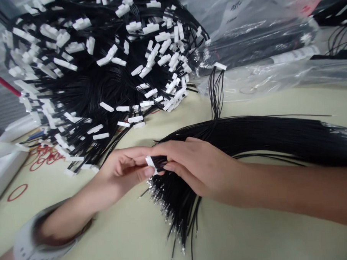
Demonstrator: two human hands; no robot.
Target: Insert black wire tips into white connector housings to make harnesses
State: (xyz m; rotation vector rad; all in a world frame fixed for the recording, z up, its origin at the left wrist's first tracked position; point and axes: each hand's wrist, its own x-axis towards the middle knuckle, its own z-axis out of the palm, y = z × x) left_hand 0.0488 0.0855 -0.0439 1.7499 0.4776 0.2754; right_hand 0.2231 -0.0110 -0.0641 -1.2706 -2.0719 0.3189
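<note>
Between my two hands is a small white connector housing [152,164] with several black wires [160,161] in it. My left hand [126,170] is closed on the housing, thumb in front and fingers behind. My right hand [200,163] pinches the black wires just to the right of the housing. Beneath both hands lies a thick bundle of loose black wires [177,206], its metal-tipped ends fanned toward me. The same bundle [266,137] stretches off to the right.
A large heap of black wire harnesses [102,79] with white connectors fills the back left. Clear plastic bags [256,46] of dark wires lie at the back right. Red rubber bands [45,154] and a white box [8,171] are at the left. One harness connector [220,66] rests against a bag.
</note>
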